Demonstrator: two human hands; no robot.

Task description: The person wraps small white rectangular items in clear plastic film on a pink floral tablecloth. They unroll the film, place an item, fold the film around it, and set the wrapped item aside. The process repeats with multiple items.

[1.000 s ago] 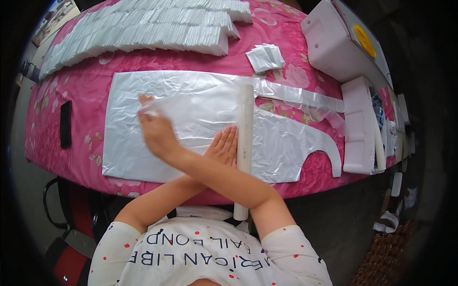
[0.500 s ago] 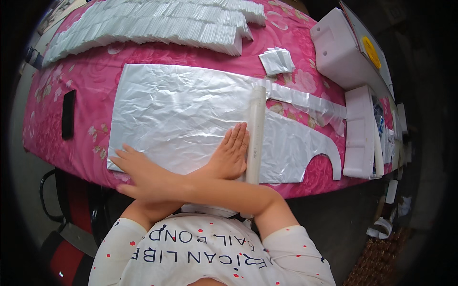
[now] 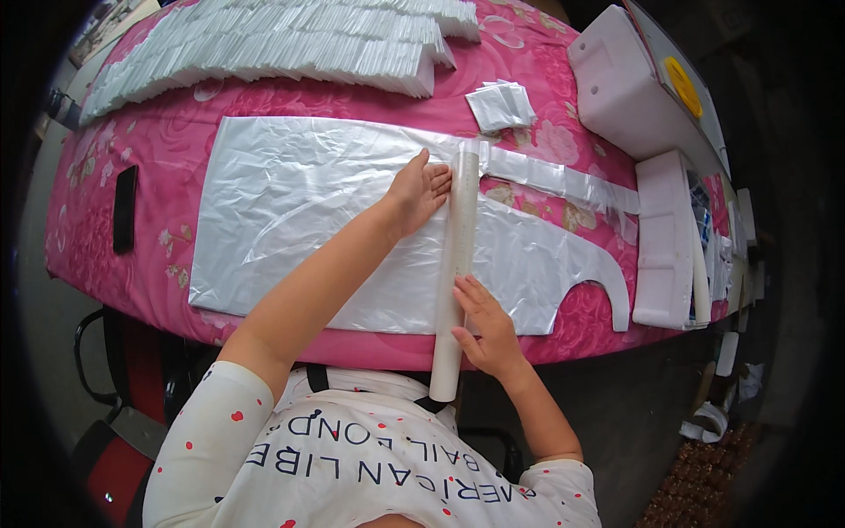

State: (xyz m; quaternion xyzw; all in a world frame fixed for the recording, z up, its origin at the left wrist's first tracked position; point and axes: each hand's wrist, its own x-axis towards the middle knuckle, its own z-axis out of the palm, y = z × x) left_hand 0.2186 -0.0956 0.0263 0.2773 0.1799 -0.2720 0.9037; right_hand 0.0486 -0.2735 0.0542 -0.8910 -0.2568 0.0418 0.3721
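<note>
A thin, translucent white plastic apron (image 3: pixel 299 211) lies spread on the table, wrinkled, with curved cutouts and straps at its right end. Across it, slightly tilted, rests a white plastic pipe (image 3: pixel 459 238); its near end sticks out past the table edge toward my body. My left hand (image 3: pixel 421 194) lies along the upper left side of the pipe, fingers stretched and touching or nearly touching it. My right hand (image 3: pixel 488 330) is at the pipe's lower right side, fingers spread, fingertips against it. Neither hand grips anything.
Long rows of folded white plastic packets (image 3: pixel 290 53) line the far left of the pink floral tablecloth (image 3: pixel 79 229). A small pile of folded packets (image 3: pixel 500 106) lies beyond the apron. White foam boxes (image 3: pixel 662 246) stand at the right. A black phone (image 3: pixel 126 209) lies at left.
My right hand has swung from the apron's left side over to the pipe's right side, so my arms no longer cross. My left hand has slid farther up along the pipe.
</note>
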